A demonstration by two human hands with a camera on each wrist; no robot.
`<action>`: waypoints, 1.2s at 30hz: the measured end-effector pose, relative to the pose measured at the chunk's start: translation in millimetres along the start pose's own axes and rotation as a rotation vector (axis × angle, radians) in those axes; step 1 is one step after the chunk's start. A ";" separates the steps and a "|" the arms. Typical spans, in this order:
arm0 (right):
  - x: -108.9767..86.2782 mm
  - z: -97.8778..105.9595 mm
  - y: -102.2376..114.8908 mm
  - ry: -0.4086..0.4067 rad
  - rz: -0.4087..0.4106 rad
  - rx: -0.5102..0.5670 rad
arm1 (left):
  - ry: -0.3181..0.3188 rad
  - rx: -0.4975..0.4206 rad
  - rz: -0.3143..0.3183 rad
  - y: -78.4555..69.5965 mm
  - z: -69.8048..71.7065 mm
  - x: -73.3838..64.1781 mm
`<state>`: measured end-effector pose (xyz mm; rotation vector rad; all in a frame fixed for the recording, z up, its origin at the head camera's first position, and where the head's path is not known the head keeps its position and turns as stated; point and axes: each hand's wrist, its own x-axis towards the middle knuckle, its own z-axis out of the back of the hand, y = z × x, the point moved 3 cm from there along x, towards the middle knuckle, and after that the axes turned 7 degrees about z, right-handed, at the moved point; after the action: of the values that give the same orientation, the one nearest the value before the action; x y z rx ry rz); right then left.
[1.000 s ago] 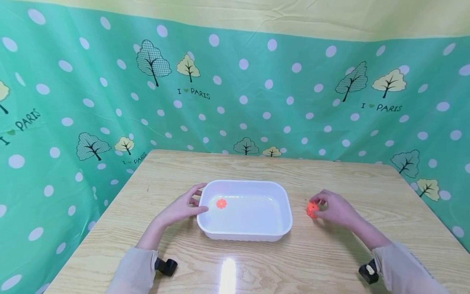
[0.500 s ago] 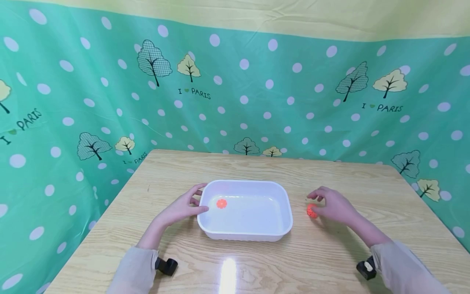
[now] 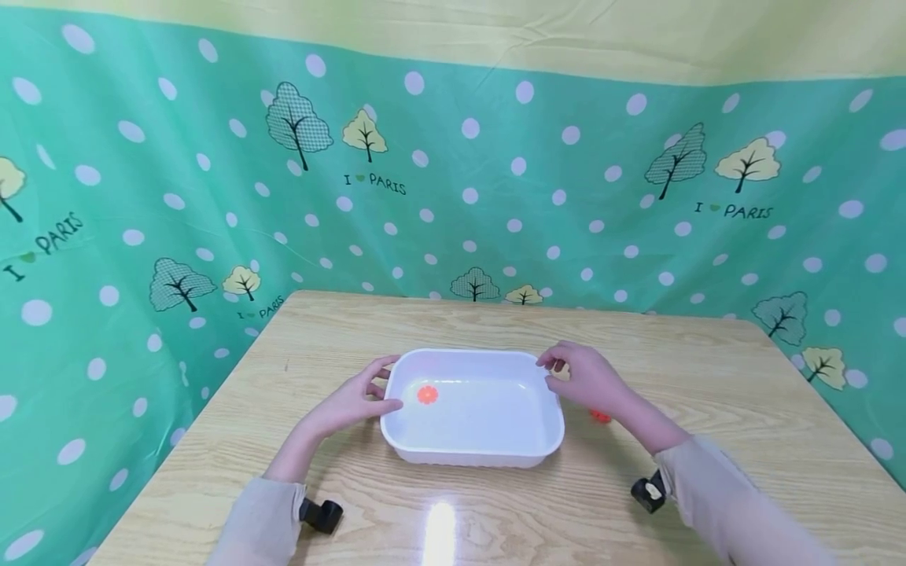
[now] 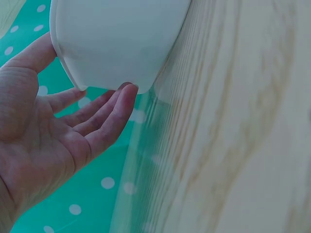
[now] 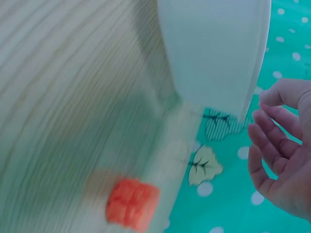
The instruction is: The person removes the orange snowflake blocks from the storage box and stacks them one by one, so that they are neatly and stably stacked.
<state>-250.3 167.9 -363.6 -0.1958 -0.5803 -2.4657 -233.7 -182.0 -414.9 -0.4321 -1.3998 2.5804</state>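
Note:
A white rectangular plastic basin (image 3: 473,457) stands mid-table. My left hand (image 3: 348,406) holds its left end, thumb over the rim and the other fingers (image 4: 114,116) along the outside wall. A flat orange disc (image 3: 428,395) with a pale pattern, scalloped like a flower, lies inside at the left. My right hand (image 3: 586,380) is at the basin's far right corner, fingertips right at the rim, fingers loosely curved with nothing visible between them. Below that forearm a small grooved orange-red piece (image 5: 132,204) sits on the table, partly hidden by the arm in the head view.
The wooden table (image 3: 510,519) carries the basin and the orange-red piece. A green dotted cloth (image 3: 453,181) with trees printed on it hangs behind the table and along its sides. Black wrist cameras (image 3: 322,516) hang beneath both sleeves.
My right hand has let go of the orange-red piece and moved left to the basin's right rim. The piece stays on the table. The left hand and the basin hold their place.

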 end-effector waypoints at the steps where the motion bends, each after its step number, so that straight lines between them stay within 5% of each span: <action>1: 2.2 -0.6 3.7 0.001 0.005 0.014 | 0.001 -0.001 -0.001 0.0 -0.1 0.1; 22: 55.8 -57.8 80.1 0.192 0.144 0.096 | 0.004 -0.016 0.007 0.5 -1.1 0.2; 36: 70.9 -100.5 90.1 0.290 0.080 0.109 | 0.015 -0.016 -0.008 -1.3 -0.6 -0.1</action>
<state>-256.4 20.5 -402.1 0.1757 -0.5658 -2.3205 -233.4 -181.0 -414.1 -0.4462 -1.4154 2.5559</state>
